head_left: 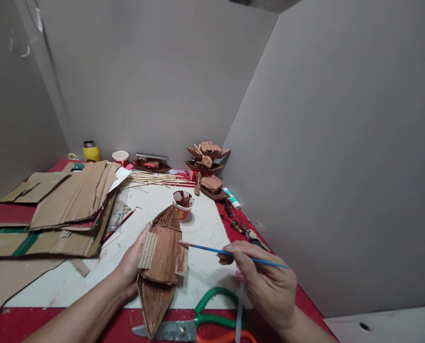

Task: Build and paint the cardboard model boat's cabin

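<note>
A model boat [165,252] made of cardboard, mostly brown, is held by my left hand [136,267] along its left side; the fingers behind it are hidden. Pale corrugated flaps stick out on both sides of its cabin. The left flap [148,250] is bare, and the right flap [182,259] is partly streaked with brown. My right hand [266,281] pinches a thin blue paintbrush [212,249], whose tip touches the top of the right flap. Just beyond the bow stands a paper cup [184,205] smeared inside with brown paint.
Green-handled scissors [212,320] lie below the boat at the near edge. Cardboard sheets [73,200] are piled on the left. Thin wooden sticks [155,178] and finished-looking brown boats [207,157] sit at the back. Pliers [250,234] and a white-green tube [232,197] lie by the right wall.
</note>
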Tool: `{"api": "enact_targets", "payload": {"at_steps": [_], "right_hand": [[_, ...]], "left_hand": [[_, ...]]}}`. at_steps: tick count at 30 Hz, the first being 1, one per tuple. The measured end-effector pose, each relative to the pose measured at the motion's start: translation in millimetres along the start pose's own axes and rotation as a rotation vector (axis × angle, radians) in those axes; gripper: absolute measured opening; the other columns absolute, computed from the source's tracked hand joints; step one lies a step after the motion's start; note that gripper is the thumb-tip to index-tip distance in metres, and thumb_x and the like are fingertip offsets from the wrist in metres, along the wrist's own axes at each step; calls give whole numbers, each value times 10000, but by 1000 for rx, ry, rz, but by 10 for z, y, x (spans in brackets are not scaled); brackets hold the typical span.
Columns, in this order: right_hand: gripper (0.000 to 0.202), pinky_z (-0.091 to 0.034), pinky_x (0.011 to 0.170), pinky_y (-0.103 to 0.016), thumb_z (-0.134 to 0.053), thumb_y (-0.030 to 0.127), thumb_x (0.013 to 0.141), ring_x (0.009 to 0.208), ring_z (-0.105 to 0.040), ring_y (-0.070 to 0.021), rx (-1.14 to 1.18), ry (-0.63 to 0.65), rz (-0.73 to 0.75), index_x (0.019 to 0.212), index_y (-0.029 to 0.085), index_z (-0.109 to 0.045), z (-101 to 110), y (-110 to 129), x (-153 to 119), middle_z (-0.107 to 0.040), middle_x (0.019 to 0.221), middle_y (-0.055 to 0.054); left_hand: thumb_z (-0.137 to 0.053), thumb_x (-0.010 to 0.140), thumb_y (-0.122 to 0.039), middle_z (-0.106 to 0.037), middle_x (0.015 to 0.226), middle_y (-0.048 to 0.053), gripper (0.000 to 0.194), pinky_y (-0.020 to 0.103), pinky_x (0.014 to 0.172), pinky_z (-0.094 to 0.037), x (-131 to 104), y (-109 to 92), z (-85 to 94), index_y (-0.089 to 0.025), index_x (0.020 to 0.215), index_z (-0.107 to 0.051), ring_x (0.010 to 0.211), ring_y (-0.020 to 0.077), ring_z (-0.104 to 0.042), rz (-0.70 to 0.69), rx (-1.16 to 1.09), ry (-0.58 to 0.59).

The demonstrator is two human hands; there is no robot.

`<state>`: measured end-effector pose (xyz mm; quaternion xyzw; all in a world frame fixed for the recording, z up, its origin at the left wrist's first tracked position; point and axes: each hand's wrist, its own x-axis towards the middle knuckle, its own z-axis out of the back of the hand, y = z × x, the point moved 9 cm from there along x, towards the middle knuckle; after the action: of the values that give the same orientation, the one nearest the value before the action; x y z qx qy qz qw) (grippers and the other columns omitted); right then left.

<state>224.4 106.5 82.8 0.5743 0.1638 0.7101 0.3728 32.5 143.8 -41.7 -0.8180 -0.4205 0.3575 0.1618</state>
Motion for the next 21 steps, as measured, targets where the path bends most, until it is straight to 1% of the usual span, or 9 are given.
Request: {"api": "enact_targets", "payload": {"at_steps": [3,6,8,13,15,18,21], "right_hand": [[136,-549,570,-244,-597,148,887,580,-686,-148,-46,-20,4,886,238,-699,20,-15,14,-714,713,3],[160,-538,567,-218,-596,125,885,605,-678,-133,-57,-74,7,926,247,-692,81,-9,19,-713,711,14],[175,-535,577,-210,-585,114,892,614,-674,-122,-41,-73,10,928,249,-690,87,-2,13,-708,717,19],[175,-530,616,-231,-557,107,904,648,-673,-125,12,67,50,951,235,-668,-23,37,-26,-691,761,6],[182,-523,610,-236,-533,103,913,652,-662,-126,46,111,53,967,231,-652,-47,45,-46,-677,757,4],[188,-515,593,-236,-505,103,923,637,-645,-123,108,165,39,964,226,-641,-78,49,-64,-660,732,8],[182,-518,584,-220,-506,114,927,629,-647,-116,125,158,14,953,224,-649,-81,41,-44,-663,726,10]], "left_hand": [[-487,861,-571,-755,900,170,584,387,693,-556,15,9,45,-65,1106,-646,720,270,-710,4,55,-21],[-478,872,-556,-755,896,166,563,382,689,-555,25,-5,67,-62,1075,-657,713,263,-707,-9,49,-27],[-479,879,-539,-755,895,164,544,378,694,-555,26,-23,58,-62,1067,-661,721,261,-707,-21,43,-21],[-415,914,-504,-748,902,170,547,354,669,-549,13,-50,-62,-43,1064,-668,724,250,-701,-22,-8,79],[-408,916,-500,-752,843,156,537,347,653,-547,18,-58,-28,-50,1007,-686,687,243,-697,-28,-27,47],[-437,914,-459,-751,753,114,458,335,642,-544,28,-73,63,-83,934,-697,633,225,-689,-53,-35,-33],[-435,912,-475,-750,744,119,473,344,631,-543,28,-66,63,-82,923,-698,624,230,-687,-44,-33,-40]]}}
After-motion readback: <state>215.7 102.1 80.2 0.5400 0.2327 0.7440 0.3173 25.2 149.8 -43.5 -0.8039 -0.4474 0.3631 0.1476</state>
